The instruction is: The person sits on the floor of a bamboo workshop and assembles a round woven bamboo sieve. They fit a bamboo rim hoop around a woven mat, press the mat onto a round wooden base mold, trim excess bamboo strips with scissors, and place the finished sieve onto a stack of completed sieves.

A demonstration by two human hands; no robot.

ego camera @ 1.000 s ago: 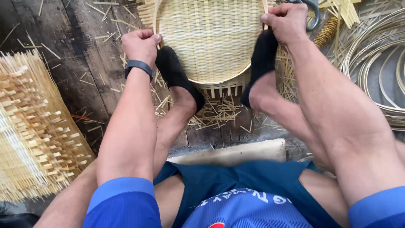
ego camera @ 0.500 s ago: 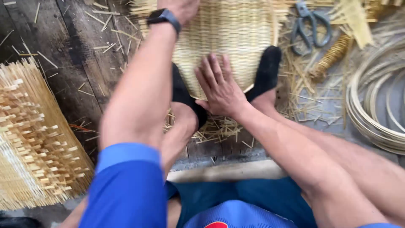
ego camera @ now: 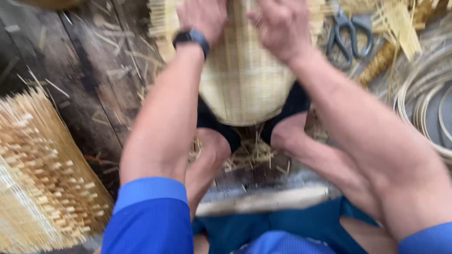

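A woven bamboo basket (ego camera: 242, 89) stands on edge between my two feet in black socks (ego camera: 214, 124). My left hand (ego camera: 202, 16), with a dark watch (ego camera: 190, 37) on the wrist, grips the basket near its upper left part. The upper right part is under my right hand (ego camera: 280, 28), fingers curled on the weave. The picture is blurred by motion, so the exact finger hold is hard to tell. My knees and blue sleeves fill the lower part of the view.
A woven bamboo mat (ego camera: 42, 174) lies at the left on the dark wooden floor (ego camera: 89, 75). Scissors (ego camera: 351, 40) rest at the upper right beside cut bamboo strips (ego camera: 400, 23). Coiled bamboo rings (ego camera: 423, 108) sit at the right edge. Straw scraps (ego camera: 249, 157) litter the floor by my feet.
The basket lay flat under my feet a second ago; both hands have moved onto it and it now stands tilted up between my feet. The view has moved closer.
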